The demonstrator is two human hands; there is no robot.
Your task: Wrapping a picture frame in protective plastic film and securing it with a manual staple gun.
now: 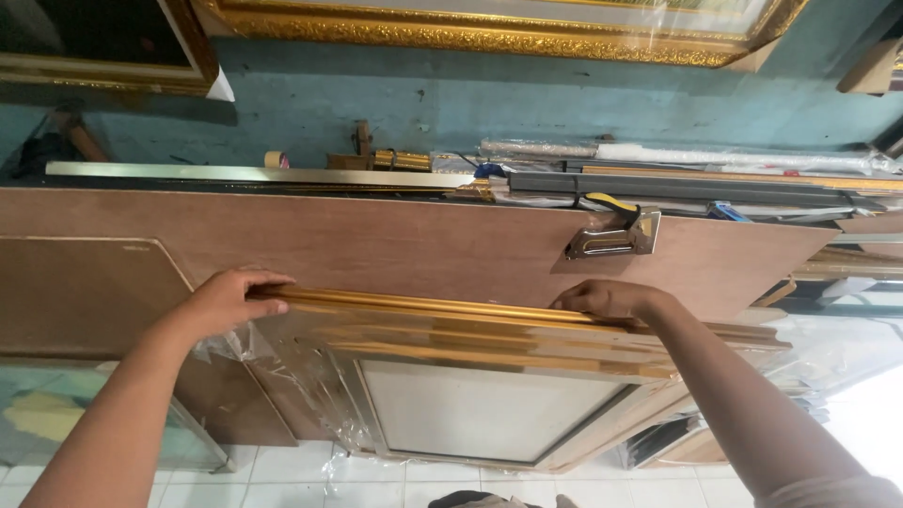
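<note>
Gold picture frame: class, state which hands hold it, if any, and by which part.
Both hands hold the gold picture frame by its top rail: the left hand grips the left end, the right hand rests over the rail further right.

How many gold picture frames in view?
3. One gold frame under both hands: left hand at its left end, right hand toward its right. An ornate one hangs top centre, another top left. More may be hidden among the stacked mouldings.
</note>
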